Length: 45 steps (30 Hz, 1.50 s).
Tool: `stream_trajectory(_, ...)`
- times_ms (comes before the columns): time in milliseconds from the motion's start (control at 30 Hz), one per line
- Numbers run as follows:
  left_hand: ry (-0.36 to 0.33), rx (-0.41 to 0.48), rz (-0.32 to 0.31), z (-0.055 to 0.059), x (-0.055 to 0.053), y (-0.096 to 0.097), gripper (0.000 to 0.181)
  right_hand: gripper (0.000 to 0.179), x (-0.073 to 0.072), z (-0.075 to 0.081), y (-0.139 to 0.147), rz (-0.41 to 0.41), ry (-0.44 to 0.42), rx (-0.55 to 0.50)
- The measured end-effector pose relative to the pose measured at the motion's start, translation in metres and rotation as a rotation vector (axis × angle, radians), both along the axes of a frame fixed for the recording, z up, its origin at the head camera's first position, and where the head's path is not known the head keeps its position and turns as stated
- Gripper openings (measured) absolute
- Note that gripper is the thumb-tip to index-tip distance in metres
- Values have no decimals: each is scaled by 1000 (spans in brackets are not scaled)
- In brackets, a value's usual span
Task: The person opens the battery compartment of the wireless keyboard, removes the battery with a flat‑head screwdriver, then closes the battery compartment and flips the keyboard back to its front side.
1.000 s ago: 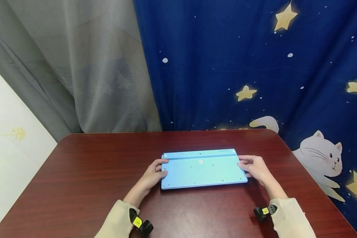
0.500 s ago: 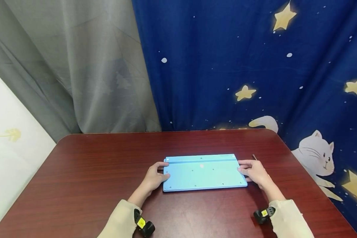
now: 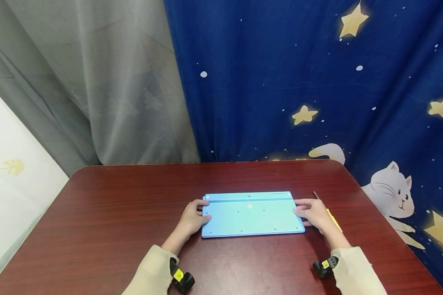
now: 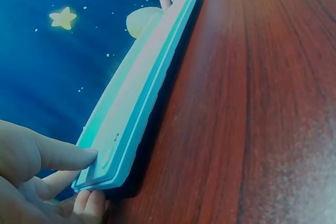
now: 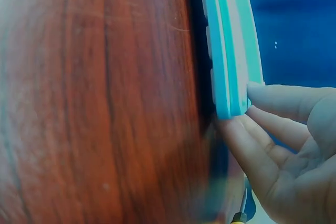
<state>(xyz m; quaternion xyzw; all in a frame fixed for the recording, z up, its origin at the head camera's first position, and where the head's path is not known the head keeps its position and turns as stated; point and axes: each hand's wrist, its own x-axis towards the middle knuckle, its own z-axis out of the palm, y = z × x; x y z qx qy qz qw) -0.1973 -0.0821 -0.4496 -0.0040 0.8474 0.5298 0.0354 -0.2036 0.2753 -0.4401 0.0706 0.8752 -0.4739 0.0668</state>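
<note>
A dark red table (image 3: 114,213). Near its middle, a keyboard (image 3: 252,219), keys down, sits on or just above the wood; I cannot tell which. It could tip or drop should one end's hold slacken. Its back is pale blue, with a darker stripe (image 3: 251,200) towards twelve o'clock. The left hand (image 3: 191,217) pinches its nine o'clock end, the right hand (image 3: 315,213) its three o'clock end. Past that, a yellow-handled screwdriver (image 3: 334,220) might roll if bumped. Small dark dots (image 3: 263,210) speckle the keyboard.

Pale-blue keyboard (image 3: 252,217) — underside up
</note>
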Motion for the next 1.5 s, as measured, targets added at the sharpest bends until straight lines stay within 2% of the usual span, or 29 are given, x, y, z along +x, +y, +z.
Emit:
stream_trajectory(133,13,-39,7,1,2,1,36,42,-1,0,-1,-8,5,17)
stream_trajectory(500,28,-68,-1,1,5,1,36,39,-3,-2,-1,9,13,74)
stream_trajectory(667,41,-95,-13,1,3,1,35,38,-4,-1,-1,10,14,91)
stream_trajectory(867,45,-108,-23,1,2,1,35,37,-6,-2,-2,17,53,135)
stream_trajectory(1000,32,-105,-26,0,0,-1,35,39,-7,-3,-2,1,30,104)
stream_trajectory(1300,29,-92,-48,11,-1,-2,31,41,-5,-4,3,-7,3,38)
stream_trajectory(1500,54,-94,-78,20,-10,9,30,41,-4,-5,3,-3,-5,26)
